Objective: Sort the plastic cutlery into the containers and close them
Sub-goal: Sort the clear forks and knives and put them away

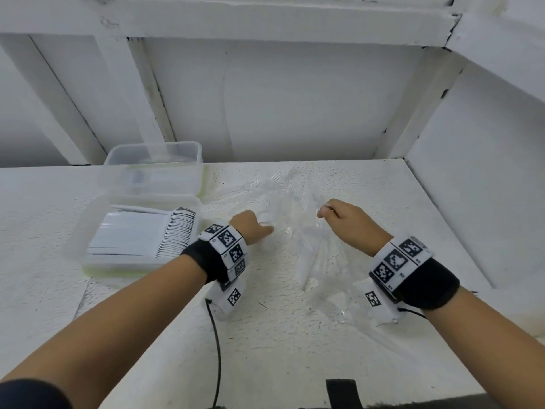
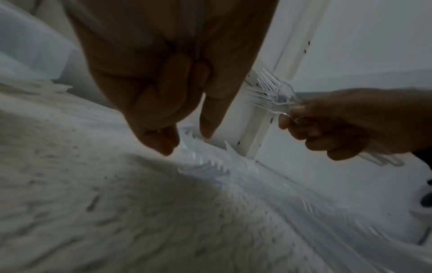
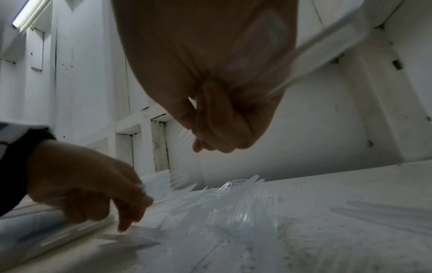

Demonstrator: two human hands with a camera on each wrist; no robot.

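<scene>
right hand (image 2: 346,125) grips a bundle of clear forks (image 2: 271,92); left hand (image 1: 250,228) reaches loosely into the cutlery pile (image 1: 295,231); no readable writing.

The head view looks forward and down from above onto the white table (image 1: 295,349), with the heap of clear forks (image 1: 295,231) near its middle. The left wrist view sits low left of the heap (image 2: 205,166), facing right. The right wrist view sits low, close to the heap (image 3: 222,203), facing left. All three share the heap
</scene>
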